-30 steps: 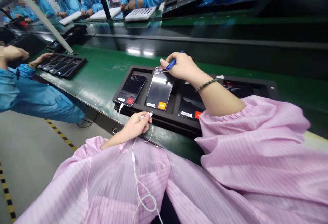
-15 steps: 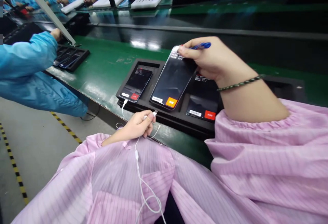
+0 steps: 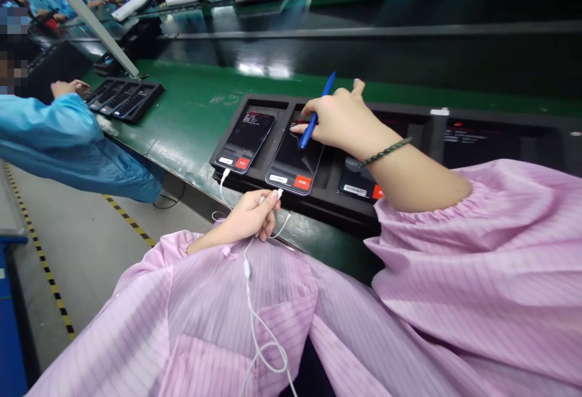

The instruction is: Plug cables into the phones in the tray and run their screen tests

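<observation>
My left hand [image 3: 257,212] pinches a white charging cable [image 3: 247,266] by its plug [image 3: 278,194], just below the bottom edge of the middle phone [image 3: 291,163]. That phone lies in the black tray [image 3: 327,200] with a red box lit on its dark screen. A blue pen [image 3: 317,112] is held among the fingers of my right hand [image 3: 339,115], whose fingertips touch the phone's upper part. On the left, another phone [image 3: 248,139] has a white plug [image 3: 225,174] at its bottom edge. A third phone [image 3: 357,179] is partly hidden under my right wrist.
Further right, a phone [image 3: 473,136] shows behind my sleeve. A second tray [image 3: 139,103] of phones lies at left, beside a co-worker's blue sleeve [image 3: 59,124]. A slanted metal post [image 3: 91,21] rises there. Another cable end [image 3: 287,218] hangs near the table edge.
My right hand has lowered the tilted middle phone into the tray, and its fingers have moved on the screen. The box on that screen went from orange to red.
</observation>
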The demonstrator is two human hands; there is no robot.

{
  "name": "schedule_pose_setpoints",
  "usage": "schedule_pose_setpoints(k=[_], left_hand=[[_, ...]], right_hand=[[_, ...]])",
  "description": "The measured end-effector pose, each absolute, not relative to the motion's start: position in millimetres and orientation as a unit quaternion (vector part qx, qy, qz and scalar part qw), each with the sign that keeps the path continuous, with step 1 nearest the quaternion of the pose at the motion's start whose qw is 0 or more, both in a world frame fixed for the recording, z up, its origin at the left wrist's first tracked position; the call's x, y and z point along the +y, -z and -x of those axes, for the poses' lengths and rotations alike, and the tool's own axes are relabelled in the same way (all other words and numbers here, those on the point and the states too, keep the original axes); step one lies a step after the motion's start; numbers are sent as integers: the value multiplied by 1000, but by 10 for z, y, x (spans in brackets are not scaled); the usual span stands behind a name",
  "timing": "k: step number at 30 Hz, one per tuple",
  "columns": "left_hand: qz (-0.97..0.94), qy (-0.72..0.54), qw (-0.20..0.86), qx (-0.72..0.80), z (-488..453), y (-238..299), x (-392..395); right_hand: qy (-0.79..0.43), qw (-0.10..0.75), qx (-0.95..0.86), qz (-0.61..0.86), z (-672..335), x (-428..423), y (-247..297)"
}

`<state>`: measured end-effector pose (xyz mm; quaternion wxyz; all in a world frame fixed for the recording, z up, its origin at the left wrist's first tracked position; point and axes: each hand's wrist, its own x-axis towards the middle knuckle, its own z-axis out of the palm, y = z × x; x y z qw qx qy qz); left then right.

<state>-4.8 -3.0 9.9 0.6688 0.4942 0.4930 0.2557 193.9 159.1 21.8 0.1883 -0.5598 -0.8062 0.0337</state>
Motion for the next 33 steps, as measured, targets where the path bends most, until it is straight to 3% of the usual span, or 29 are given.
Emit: schedule_pose_setpoints(k=[22, 26, 30, 33], left_hand=[[-465, -274, 644, 541, -265, -158, 39], [-601, -254, 508, 562, -23, -260, 118], [-697, -380, 282, 539, 265, -470, 13], [-662, -473, 345, 467, 233, -625, -93]], right_hand=[[-58, 133, -778, 611, -1774, 1523, -239], [-91, 199, -771, 598, -2016, 1531, -468], [-68, 230, -729, 642, -2501, 1537, -666], [-66, 194, -690, 694, -2734, 1542, -637]])
